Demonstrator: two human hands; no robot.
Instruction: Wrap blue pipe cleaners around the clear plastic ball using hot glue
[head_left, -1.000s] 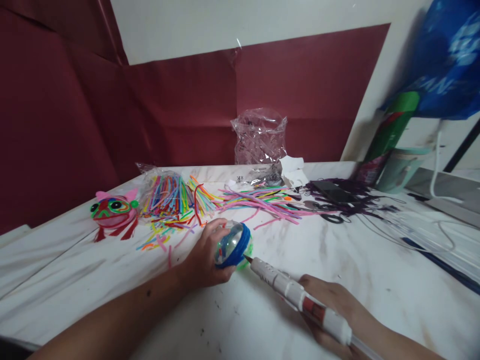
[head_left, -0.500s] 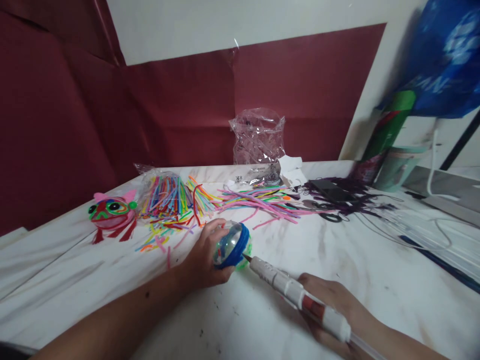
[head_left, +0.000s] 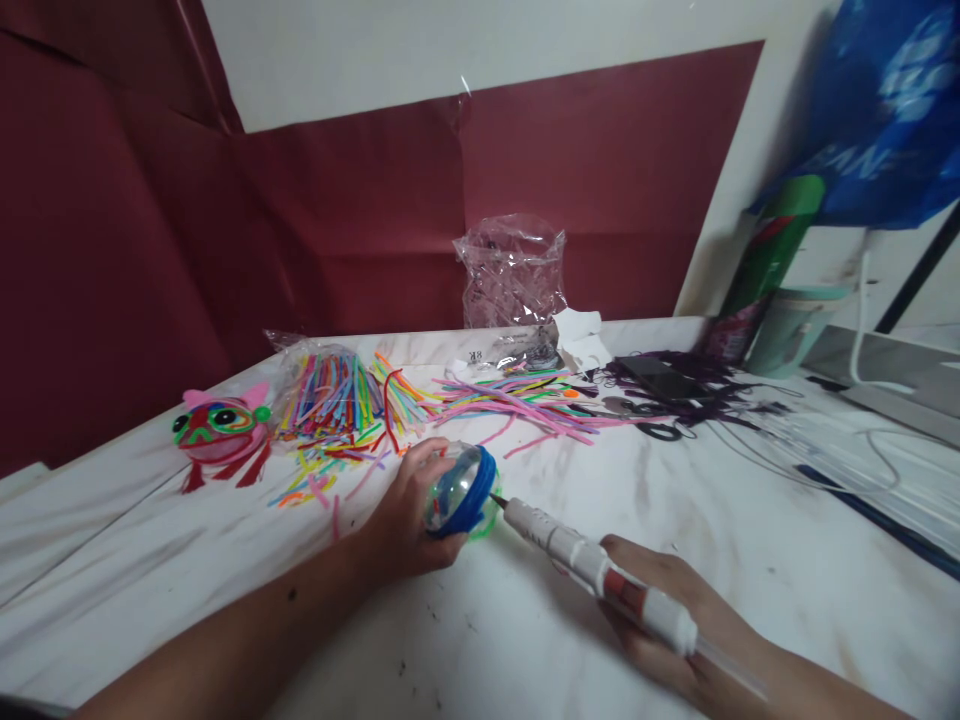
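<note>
Head view: left hand [head_left: 416, 508] has fingers around clear plastic ball [head_left: 461, 478] with blue band [head_left: 478, 492], nearer than multicoloured pipe cleaners [head_left: 517, 404] on white marbled worktop [head_left: 517, 640]. Right hand [head_left: 664, 570] grips white glue gun [head_left: 574, 550], nozzle tip [head_left: 499, 500] by band; contact unclear.

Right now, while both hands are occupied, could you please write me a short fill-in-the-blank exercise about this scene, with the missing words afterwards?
1. The left hand grips a clear plastic ball whose thick band is coloured ____.
2. The right hand holds a white plastic glue gun whose tip points towards the ____.
3. The small red figure with green-rimmed eyes has ____ ears.
4. The flat black rectangular device lies among ____ strands.
Missing words: blue; ball; pink; purple.
</note>
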